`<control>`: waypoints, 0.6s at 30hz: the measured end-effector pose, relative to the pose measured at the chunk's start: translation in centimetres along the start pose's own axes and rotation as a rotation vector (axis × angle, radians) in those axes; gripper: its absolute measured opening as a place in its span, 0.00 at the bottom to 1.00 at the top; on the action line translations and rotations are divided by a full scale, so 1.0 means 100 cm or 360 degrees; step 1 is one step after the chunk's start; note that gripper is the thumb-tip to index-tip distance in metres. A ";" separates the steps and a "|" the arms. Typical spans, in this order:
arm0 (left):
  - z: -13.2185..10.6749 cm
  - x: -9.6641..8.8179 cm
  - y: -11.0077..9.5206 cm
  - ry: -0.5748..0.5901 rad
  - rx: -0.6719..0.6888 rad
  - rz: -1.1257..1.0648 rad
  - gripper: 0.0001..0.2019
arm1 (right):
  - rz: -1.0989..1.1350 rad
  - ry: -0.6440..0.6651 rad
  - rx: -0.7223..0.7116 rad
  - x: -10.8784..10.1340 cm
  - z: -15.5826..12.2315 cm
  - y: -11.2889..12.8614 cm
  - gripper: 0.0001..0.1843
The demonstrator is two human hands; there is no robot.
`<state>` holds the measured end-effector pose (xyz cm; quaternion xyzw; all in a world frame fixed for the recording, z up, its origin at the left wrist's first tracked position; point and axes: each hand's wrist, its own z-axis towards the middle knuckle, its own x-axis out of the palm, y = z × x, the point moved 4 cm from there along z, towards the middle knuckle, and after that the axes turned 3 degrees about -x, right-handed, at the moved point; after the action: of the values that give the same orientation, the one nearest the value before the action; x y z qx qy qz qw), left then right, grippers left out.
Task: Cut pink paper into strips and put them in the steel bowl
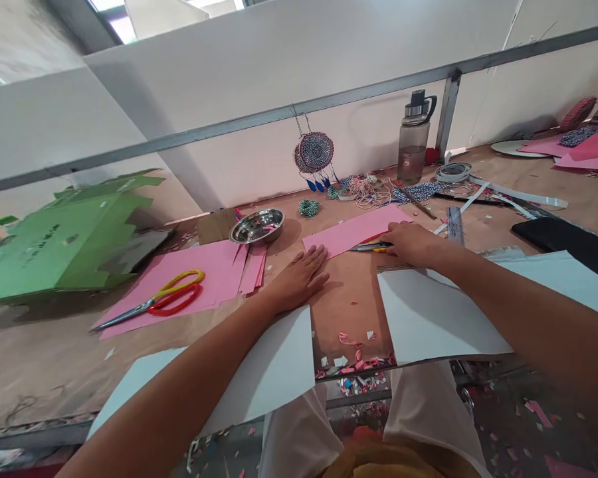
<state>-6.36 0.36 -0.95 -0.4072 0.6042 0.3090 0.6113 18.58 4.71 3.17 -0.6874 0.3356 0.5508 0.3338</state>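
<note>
My left hand (299,279) lies flat with fingers spread on the brown tabletop, its fingertips at the near left edge of a pink paper strip (349,229). My right hand (411,243) is closed at the strip's right end, fingers curled over a metal-bladed tool (366,247) with red and yellow parts. The blade points left along the strip's near edge; my fingers hide the rest, so its exact kind is unclear. White sheets (274,372) lie beneath my left forearm, and another white sheet (428,318) lies under my right arm.
Large scissors (174,299) rest on pink sheets (224,265) at left, before a green cardboard piece (74,239). Behind are a steel bowl (259,227), cord (371,189), a water bottle (412,143) and tape roll (453,172). A black phone-like object (568,242) lies right. Paper scraps litter the front edge.
</note>
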 end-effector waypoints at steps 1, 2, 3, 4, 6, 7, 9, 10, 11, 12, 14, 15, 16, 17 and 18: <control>-0.002 0.001 0.001 -0.0003 0.0004 0.0007 0.36 | -0.0003 -0.0008 0.0003 0.000 0.000 0.000 0.20; -0.003 0.002 0.001 -0.0008 0.0009 0.0011 0.35 | -0.0002 -0.0018 0.0000 0.000 0.001 -0.001 0.20; -0.003 0.002 0.000 -0.0015 0.0013 0.0015 0.35 | 0.0005 -0.0027 -0.0008 0.000 0.001 -0.001 0.20; -0.003 0.002 0.000 -0.0022 0.0018 0.0018 0.35 | 0.0013 -0.0030 -0.0016 0.001 0.001 -0.002 0.20; -0.001 0.003 -0.001 -0.0033 0.0025 0.0021 0.35 | 0.0028 -0.0031 -0.0037 0.001 0.000 -0.004 0.20; 0.000 0.003 -0.002 -0.0035 0.0026 0.0021 0.35 | 0.0033 -0.0022 -0.0036 0.001 0.000 -0.005 0.19; 0.000 0.003 -0.001 -0.0042 0.0025 0.0024 0.34 | 0.0035 0.0004 -0.0021 0.001 -0.001 -0.005 0.19; 0.000 0.003 -0.001 -0.0047 0.0024 0.0026 0.34 | 0.0038 0.0012 -0.0021 0.000 -0.001 -0.003 0.19; 0.000 0.003 -0.001 -0.0050 0.0026 0.0028 0.34 | 0.0042 0.0015 -0.0021 0.000 -0.002 -0.001 0.19; 0.000 0.003 0.000 -0.0054 0.0028 0.0030 0.34 | 0.0048 0.0016 -0.0022 -0.001 -0.002 0.001 0.19; 0.000 0.003 0.000 -0.0058 0.0036 0.0036 0.34 | 0.0063 -0.0003 -0.0040 -0.003 -0.001 0.007 0.19; 0.000 0.004 -0.001 -0.0058 0.0037 0.0041 0.34 | 0.0066 -0.0010 -0.0045 -0.003 0.000 0.010 0.19; 0.000 0.004 -0.001 -0.0059 0.0034 0.0045 0.34 | 0.0064 -0.0012 -0.0049 -0.003 0.001 0.013 0.19; 0.000 0.004 -0.001 -0.0060 0.0030 0.0051 0.34 | 0.0063 -0.0014 -0.0059 -0.003 0.002 0.015 0.18; 0.001 0.004 -0.001 -0.0062 0.0027 0.0056 0.34 | 0.0064 -0.0014 -0.0069 -0.002 0.003 0.017 0.18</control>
<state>-6.24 0.35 -1.35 -0.3852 0.6017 0.3225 0.6210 16.95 3.99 3.19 -0.6853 0.3358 0.5675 0.3091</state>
